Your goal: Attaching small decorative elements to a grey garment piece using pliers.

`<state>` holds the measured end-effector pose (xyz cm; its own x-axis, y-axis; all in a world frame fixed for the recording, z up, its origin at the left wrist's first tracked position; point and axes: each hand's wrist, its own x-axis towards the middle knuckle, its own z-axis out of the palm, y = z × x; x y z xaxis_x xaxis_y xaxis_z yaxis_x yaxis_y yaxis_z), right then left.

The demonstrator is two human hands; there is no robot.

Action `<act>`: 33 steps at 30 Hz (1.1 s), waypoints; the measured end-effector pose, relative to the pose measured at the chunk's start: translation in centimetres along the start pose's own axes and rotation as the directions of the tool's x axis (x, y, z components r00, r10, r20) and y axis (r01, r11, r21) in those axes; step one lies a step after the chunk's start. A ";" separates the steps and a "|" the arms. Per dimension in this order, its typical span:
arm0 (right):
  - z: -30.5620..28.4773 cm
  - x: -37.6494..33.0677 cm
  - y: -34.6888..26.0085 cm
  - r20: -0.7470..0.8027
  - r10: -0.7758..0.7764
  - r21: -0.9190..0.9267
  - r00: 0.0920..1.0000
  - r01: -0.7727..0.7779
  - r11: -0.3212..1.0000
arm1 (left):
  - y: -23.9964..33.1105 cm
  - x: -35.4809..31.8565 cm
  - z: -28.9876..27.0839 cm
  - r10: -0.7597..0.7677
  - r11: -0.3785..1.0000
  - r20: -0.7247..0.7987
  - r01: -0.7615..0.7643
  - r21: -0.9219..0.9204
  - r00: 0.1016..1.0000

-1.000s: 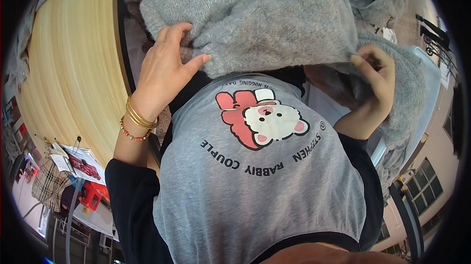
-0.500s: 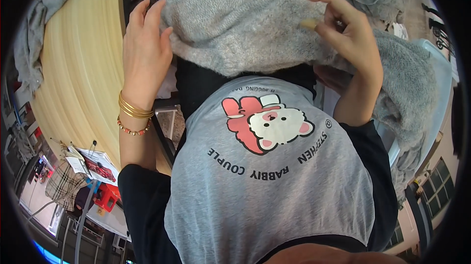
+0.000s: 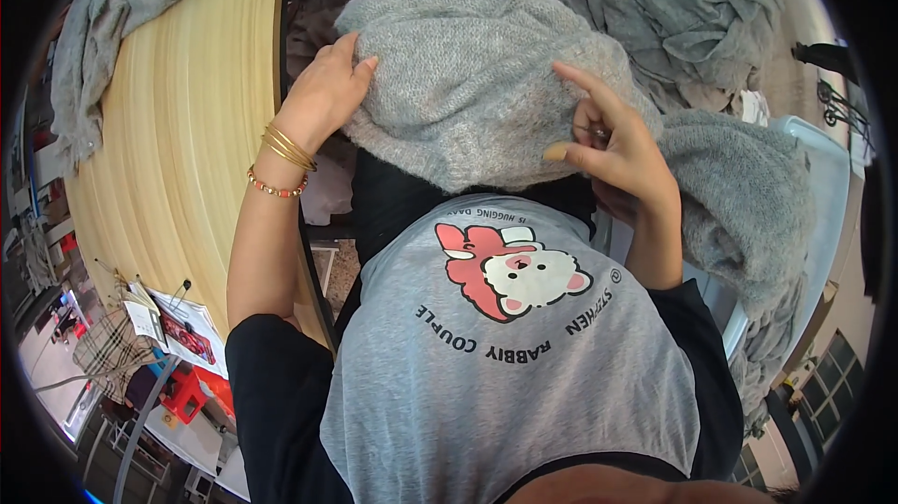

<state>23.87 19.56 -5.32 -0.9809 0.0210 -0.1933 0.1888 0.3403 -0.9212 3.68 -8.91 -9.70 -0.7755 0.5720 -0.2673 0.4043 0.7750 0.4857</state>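
A grey knitted garment (image 3: 477, 73) lies bunched across my lap over black trousers. At its left edge, my left hand (image 3: 323, 97) has thumb and fingers closed on the knit, with bracelets round the wrist. Over the garment's right part is my right hand (image 3: 622, 144). Its index finger and thumb are stretched apart, and the other fingers curl toward the palm. A pale yellow cover (image 3: 557, 151) sits on the thumb tip. A small shiny spot shows among the curled fingers; I cannot make out what it is.
To my left runs a light wood table (image 3: 187, 130) with another grey knit piece (image 3: 131, 22) at its far end. A heap of grey knits (image 3: 692, 17) lies far right. More grey knitwear (image 3: 748, 195) hangs over a pale blue plastic bin (image 3: 828, 195) beside me.
My left hand has closed onto the garment's left edge from an open pose. My right hand appears lower and further left, its index finger still extended. The whole view has shifted slightly.
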 end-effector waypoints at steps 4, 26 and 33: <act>0.9 1.0 -0.3 -0.009 -0.031 -0.024 0.999 0.031 0.999 | 0.9 -0.3 0.4 -0.096 0.995 -0.035 0.096 -0.008 0.995; 4.2 5.0 3.7 -0.168 -0.177 0.369 0.970 0.228 0.901 | 15.3 -3.7 -3.2 0.173 0.499 -0.666 -0.648 -0.575 0.725; -1.6 2.4 3.0 -0.264 -0.215 0.481 0.940 0.322 0.816 | 12.4 -1.2 -0.8 0.367 0.540 -0.670 -0.734 -0.412 0.645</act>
<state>22.04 22.12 -7.98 -0.9751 0.1948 0.1060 -0.1396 -0.1678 -0.9759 9.20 -0.21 -2.69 -0.6769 0.4735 0.5635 0.5881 -0.1124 0.8009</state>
